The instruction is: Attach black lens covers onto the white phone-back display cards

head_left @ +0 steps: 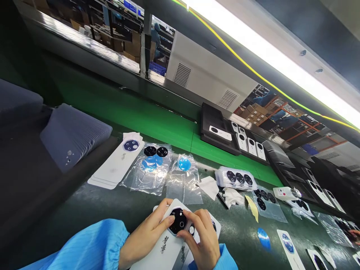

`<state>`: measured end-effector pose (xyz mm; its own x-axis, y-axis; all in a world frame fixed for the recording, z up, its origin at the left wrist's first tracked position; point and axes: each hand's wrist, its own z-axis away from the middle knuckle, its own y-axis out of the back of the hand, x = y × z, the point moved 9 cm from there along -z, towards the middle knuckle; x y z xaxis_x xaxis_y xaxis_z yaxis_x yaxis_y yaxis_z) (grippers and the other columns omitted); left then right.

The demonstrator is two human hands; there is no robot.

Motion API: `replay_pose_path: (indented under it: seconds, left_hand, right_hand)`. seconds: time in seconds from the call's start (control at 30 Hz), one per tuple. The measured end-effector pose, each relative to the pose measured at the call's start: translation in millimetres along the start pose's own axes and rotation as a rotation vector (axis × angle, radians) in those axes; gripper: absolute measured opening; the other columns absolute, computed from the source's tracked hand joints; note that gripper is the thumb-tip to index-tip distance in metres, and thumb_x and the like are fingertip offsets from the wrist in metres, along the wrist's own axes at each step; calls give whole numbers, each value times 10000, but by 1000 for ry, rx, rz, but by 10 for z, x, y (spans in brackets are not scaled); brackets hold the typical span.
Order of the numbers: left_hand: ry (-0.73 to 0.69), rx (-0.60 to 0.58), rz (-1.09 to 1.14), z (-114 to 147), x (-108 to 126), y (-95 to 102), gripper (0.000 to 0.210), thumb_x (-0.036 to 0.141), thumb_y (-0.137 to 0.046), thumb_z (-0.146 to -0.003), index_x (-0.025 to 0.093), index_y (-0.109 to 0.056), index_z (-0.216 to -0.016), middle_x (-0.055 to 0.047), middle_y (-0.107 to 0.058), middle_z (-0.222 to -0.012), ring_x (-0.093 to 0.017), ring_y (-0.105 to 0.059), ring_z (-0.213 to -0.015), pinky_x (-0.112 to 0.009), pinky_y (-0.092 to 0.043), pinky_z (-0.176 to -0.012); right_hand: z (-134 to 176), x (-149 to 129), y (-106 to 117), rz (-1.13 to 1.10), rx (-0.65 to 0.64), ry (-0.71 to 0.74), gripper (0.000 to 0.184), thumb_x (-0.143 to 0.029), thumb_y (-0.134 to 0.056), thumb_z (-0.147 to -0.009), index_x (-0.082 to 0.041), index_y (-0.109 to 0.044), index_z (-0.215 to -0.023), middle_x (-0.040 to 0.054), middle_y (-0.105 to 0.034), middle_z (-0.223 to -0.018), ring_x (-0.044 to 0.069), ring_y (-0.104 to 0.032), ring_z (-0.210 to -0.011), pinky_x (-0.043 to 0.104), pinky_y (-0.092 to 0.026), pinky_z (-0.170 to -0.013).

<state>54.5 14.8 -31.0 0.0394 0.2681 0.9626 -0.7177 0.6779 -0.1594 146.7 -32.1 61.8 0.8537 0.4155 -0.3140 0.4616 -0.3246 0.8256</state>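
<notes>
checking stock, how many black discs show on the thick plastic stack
3 in a row: the left disc, the middle disc and the right disc; others may be hidden beneath.

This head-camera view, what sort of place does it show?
Probably a factory or workshop: a white panel with a round black piece is being held over a bench, similar panels lie in dark trays, and cardboard boxes are stacked beyond.
</notes>
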Motion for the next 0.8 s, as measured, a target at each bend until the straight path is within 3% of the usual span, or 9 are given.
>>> replay_pose_path:
  seconds: [0.13,0.27,0.43,0.57,0.7,0.8]
  left_hand:
    - [-35,-15,44,-15,24,-11,455,614,-424,-861,238,-419,-1117,-63,-576,-1166,-249,-529,-1075,-354,-365,-935]
    - [-28,-23,85,-11,32,-17,515,665,-449,-827,236,-422,-1111,-65,-572,-1166,-255,-521,-1083,-349,-366,-929]
    - [-18,-14,97,3,57,-28,524,683,-442,-825,230,-440,-1087,-65,-580,-1115,-253,-526,-1068,-356,-371,-921]
    - [-8,-17,147,-24,-18,-50,537,662,-504,-806,228,-445,-1116,-30,-623,-956,-234,-568,-912,-326,-414,-766]
    - [-34,-51,171,-57,-64,-76,590,575,-691,-701,214,-466,-1109,-19,-635,-912,-231,-572,-859,-309,-413,-717]
    - [-33,-72,184,-55,-50,-90,586,541,-720,-678,199,-478,-1089,-26,-634,-922,-234,-563,-870,-310,-407,-728]
  right_hand:
    - [46,115,40,-87,20,-122,244,-291,-522,-934,-230,-570,-1165,62,-606,-899,186,-600,-796,284,-549,-647]
    - [254,375,63,-253,208,-447,331,-365,-468,-948,-260,-533,-1255,104,-569,-1105,185,-589,-836,277,-533,-615]
    - [487,520,-258,-780,191,-807,524,-548,-589,-842,-220,-541,-1248,30,-623,-841,134,-587,-635,259,-520,-576]
    - [446,423,-311,-1054,196,-900,547,-549,-704,-748,-193,-600,-1151,-40,-558,-666,108,-569,-524,251,-508,-527]
    - [383,348,-258,-1099,231,-912,514,-514,-762,-701,-182,-644,-1074,-48,-553,-640,107,-589,-513,230,-486,-488]
    - [370,318,-250,-1099,238,-906,503,-504,-768,-699,-184,-650,-1069,-46,-554,-637,109,-593,-512,227,-482,-474]
